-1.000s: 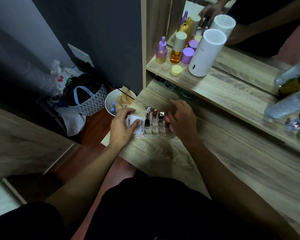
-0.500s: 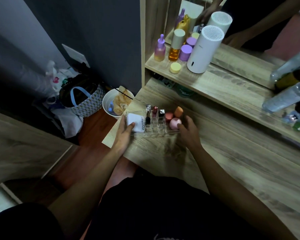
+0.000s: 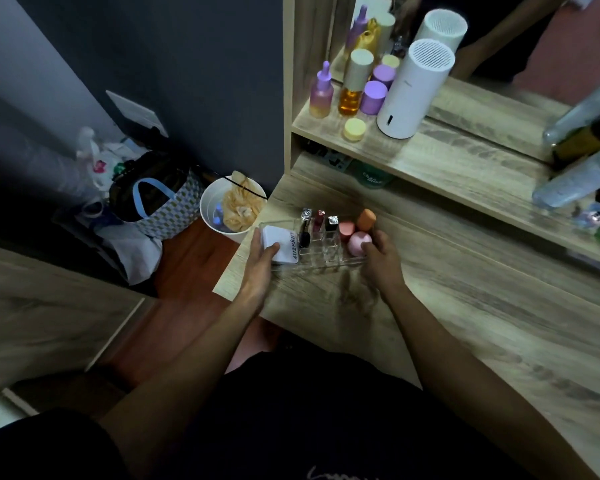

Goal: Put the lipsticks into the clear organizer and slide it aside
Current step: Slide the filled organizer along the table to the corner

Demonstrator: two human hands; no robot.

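Note:
A clear organizer (image 3: 329,259) stands on the wooden vanity top near its left corner. Three lipsticks (image 3: 318,223) stand upright in its back slots. A white compact box (image 3: 280,244) fills its left part, and pink and orange sponges (image 3: 357,233) sit at its right end. My left hand (image 3: 262,261) grips the organizer's left end, thumb on the white box. My right hand (image 3: 381,259) holds the right end, fingers beside the pink sponge.
A raised shelf (image 3: 430,161) behind holds bottles, jars and a white cylinder (image 3: 413,91) before a mirror. More bottles (image 3: 575,161) lie at the right. A white bin (image 3: 229,209) and a bag (image 3: 156,199) stand on the floor left of the vanity edge.
My right hand came off the top of the organizer and moved to its right end, uncovering the sponges. My left hand shifted to grip the left end. The organizer has stayed roughly in place.

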